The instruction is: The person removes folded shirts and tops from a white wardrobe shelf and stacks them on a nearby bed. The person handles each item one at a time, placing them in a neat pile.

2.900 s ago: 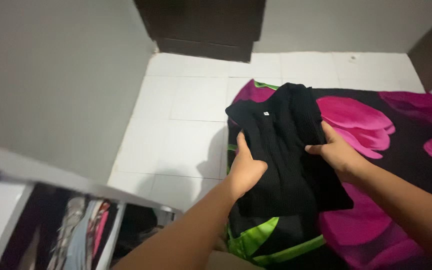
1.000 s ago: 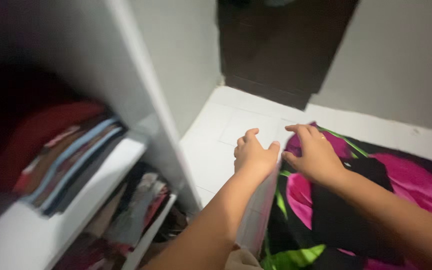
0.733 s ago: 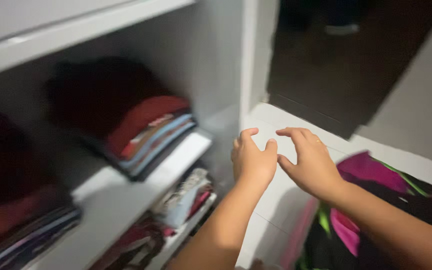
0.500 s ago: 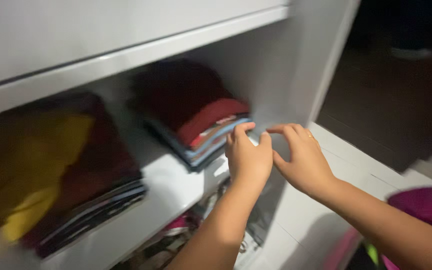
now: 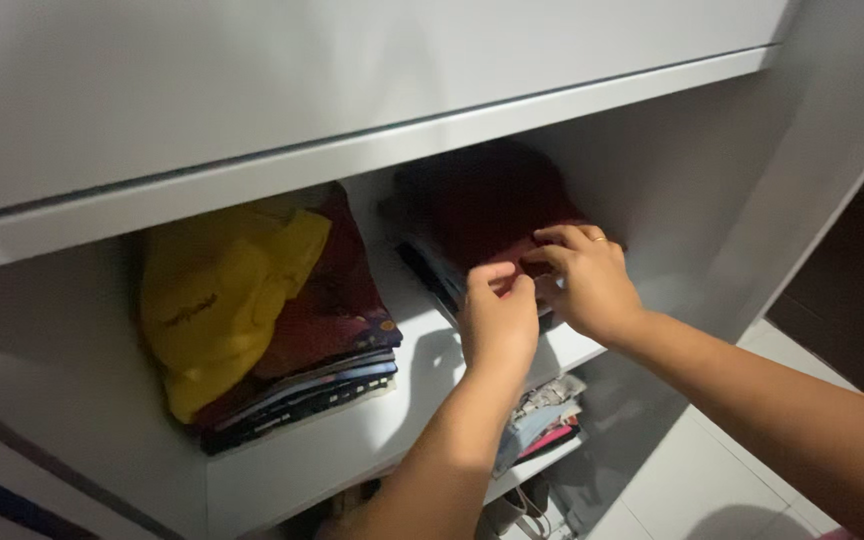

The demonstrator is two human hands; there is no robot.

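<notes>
Hands — left hand, right hand — each grip pinching dark-red stack edge.

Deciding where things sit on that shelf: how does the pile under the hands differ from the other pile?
The right pile has a dark red top; the left pile has a yellow garment draped over it. Both hands, left hand and right hand, touch the right pile; the left pile is untouched. Both are folded stacks on one white shelf.

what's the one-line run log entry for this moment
left hand on dark red folded stack | right hand on same stack | yellow garment on neighbouring pile | white shelf
</notes>
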